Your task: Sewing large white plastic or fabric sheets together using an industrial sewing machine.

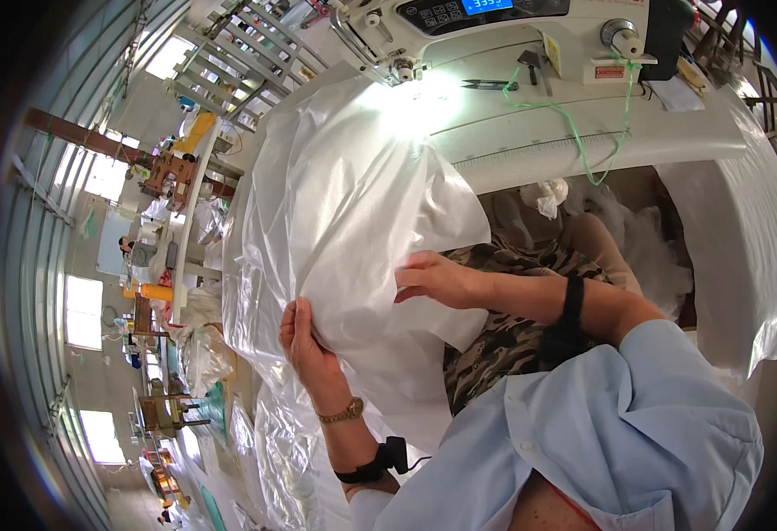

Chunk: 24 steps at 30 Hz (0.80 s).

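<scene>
A large sheet of shiny, translucent white plastic [353, 203] hangs over the front of the sewing machine [503, 35] and falls in folds across my lap. Its far end runs up to the needle area, where bright lamp glare hides the detail. At the sheet's left part, my left hand [309, 345] grips a fold, with the thumb on top and the fingers largely hidden. My right hand [437, 280] is closed in a pinch on the sheet nearer its right side, fingers curled.
Dark tweezers [490, 85] and a small black tool [530, 60] lie on the machine bed, beside loose green thread [574, 133]. More white sheeting [742, 257] drapes at the right. Crumpled plastic [645, 257] lies under the table. Cluttered workbenches [185, 239] stand at the left.
</scene>
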Available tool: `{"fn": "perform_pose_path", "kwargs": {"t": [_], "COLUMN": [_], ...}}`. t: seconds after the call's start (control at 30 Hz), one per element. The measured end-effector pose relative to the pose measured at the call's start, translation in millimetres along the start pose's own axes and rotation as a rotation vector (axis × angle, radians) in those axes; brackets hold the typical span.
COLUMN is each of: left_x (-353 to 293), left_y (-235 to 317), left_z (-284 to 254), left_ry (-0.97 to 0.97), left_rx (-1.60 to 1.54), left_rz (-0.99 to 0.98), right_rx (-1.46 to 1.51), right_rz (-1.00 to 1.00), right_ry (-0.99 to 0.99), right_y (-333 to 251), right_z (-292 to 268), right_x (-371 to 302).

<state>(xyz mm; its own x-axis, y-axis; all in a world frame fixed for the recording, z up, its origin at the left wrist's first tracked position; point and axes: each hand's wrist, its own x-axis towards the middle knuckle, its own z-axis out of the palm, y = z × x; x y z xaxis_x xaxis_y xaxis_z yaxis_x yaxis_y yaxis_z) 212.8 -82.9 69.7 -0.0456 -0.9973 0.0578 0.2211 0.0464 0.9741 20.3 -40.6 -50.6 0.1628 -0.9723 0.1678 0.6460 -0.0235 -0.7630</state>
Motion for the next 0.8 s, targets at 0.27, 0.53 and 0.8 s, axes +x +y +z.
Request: {"fn": "perform_pose_path", "kwargs": {"t": [0.27,0.53,0.8], "left_x": [27.9,-18.4,-23.4], "left_y": [-64.1,-36.5,-17.2], "left_z": [-52.1,2.2,20.5], "left_ry": [-0.403,-0.343,-0.804], "left_rx": [0.757,1.141,0.894], "left_rz": [0.190,1.000,0.194], "right_rx": [-0.331,-0.773,-1.487], "right_rz": [-0.091,-0.093,-0.169], "right_ry": [0.121,-0.017,-0.323], "right_y": [-49.6,-11.6,-34.0], "right_z": [28.5,46.6,83.2], "right_x": [-63.0,-73.2,-53.9]}}
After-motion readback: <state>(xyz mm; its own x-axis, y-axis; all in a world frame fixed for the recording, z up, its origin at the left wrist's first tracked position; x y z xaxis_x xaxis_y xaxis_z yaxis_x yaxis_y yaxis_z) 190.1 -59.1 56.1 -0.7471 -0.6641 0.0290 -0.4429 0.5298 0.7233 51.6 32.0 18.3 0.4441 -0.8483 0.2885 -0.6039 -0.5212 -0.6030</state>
